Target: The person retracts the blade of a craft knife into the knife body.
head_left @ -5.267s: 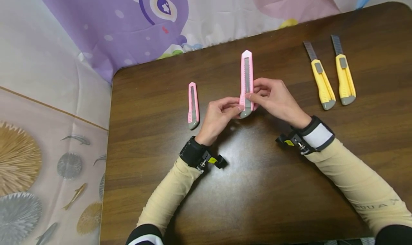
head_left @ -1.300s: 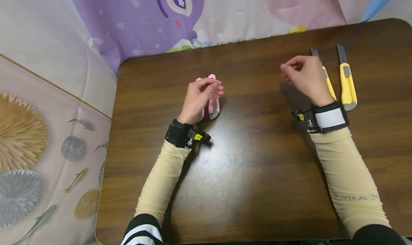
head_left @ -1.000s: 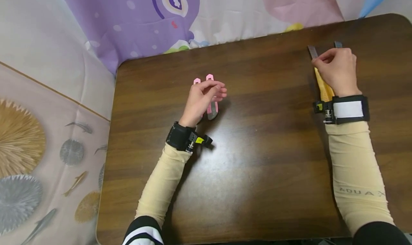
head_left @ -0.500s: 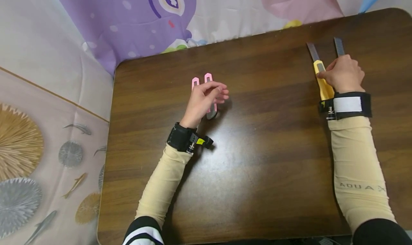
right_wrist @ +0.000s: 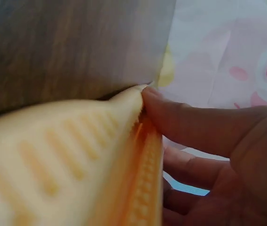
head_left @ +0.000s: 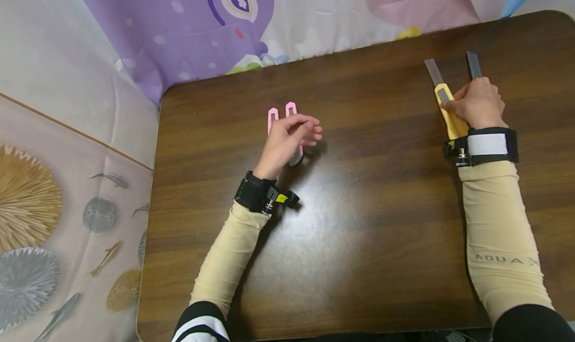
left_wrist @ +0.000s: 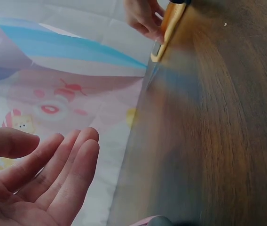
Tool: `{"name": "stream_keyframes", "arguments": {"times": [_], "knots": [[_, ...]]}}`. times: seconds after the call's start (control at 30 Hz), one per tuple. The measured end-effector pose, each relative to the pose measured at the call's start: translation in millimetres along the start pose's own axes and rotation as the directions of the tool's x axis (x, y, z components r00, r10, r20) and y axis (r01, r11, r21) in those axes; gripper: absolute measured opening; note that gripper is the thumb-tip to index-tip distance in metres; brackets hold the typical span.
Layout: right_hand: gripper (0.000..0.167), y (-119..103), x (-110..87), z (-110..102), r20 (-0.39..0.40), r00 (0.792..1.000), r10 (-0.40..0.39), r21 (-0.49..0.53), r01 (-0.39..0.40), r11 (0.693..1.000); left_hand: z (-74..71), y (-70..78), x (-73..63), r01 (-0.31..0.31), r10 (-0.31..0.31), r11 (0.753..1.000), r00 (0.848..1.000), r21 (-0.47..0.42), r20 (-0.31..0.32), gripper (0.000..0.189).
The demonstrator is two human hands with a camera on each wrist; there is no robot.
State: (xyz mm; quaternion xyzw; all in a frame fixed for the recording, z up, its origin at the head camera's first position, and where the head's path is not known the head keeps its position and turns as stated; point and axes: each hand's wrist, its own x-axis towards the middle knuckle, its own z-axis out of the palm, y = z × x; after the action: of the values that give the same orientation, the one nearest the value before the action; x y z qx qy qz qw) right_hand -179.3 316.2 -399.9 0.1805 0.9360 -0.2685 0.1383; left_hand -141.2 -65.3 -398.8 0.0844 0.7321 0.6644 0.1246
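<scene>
At the right of the table, my right hand (head_left: 482, 102) pinches a yellow utility knife (head_left: 443, 100) between thumb and fingers. The right wrist view shows the thumb against the edge of its ribbed yellow body (right_wrist: 53, 155). Its grey blade sticks out at the far end. Just beyond the hand, the blade of a second yellow utility knife (head_left: 473, 65) shows, its handle hidden under the hand. My left hand (head_left: 287, 137) is held above two pink utility knives (head_left: 291, 108), covering much of them, with loosely bent fingers and nothing between them.
The brown wooden table (head_left: 359, 222) has a patterned curtain (head_left: 314, 22) along its back edge. Another printed cloth (head_left: 76, 207) hangs at the left. Black straps with small cameras sit on both wrists.
Earlier both hands held a pink utility knife; it now lies beside the other pink one. My right hand has moved right and taken a yellow utility knife, which has tilted slightly left.
</scene>
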Motion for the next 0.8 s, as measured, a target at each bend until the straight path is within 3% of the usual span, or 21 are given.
{"name": "stream_keyframes", "arguments": {"times": [0.2,0.37,0.57,0.8], "knots": [[0.051,-6.3,-3.2,-1.0,-0.011,0.999,-0.045,0.060,0.045,0.997,1.9,0.3,-1.5,-0.009,0.009,1.000,1.000,-0.005,0.014,0.026],[0.048,-21.5,-8.5,-0.9,-0.088,0.971,-0.222,0.084,0.229,0.970,6.0,1.7,-3.1,-0.025,0.025,1.000,0.999,-0.013,0.030,0.026],[0.040,-51.7,-26.4,9.9,-0.155,0.906,-0.395,0.208,0.421,0.883,13.8,2.4,-4.7,-0.039,0.039,0.999,0.998,0.004,0.053,0.023],[0.031,-86.7,-49.1,31.3,-0.151,0.868,-0.474,0.441,0.488,0.753,23.1,2.3,-7.9,-0.060,0.056,0.997,0.995,0.056,0.082,0.021]]}}
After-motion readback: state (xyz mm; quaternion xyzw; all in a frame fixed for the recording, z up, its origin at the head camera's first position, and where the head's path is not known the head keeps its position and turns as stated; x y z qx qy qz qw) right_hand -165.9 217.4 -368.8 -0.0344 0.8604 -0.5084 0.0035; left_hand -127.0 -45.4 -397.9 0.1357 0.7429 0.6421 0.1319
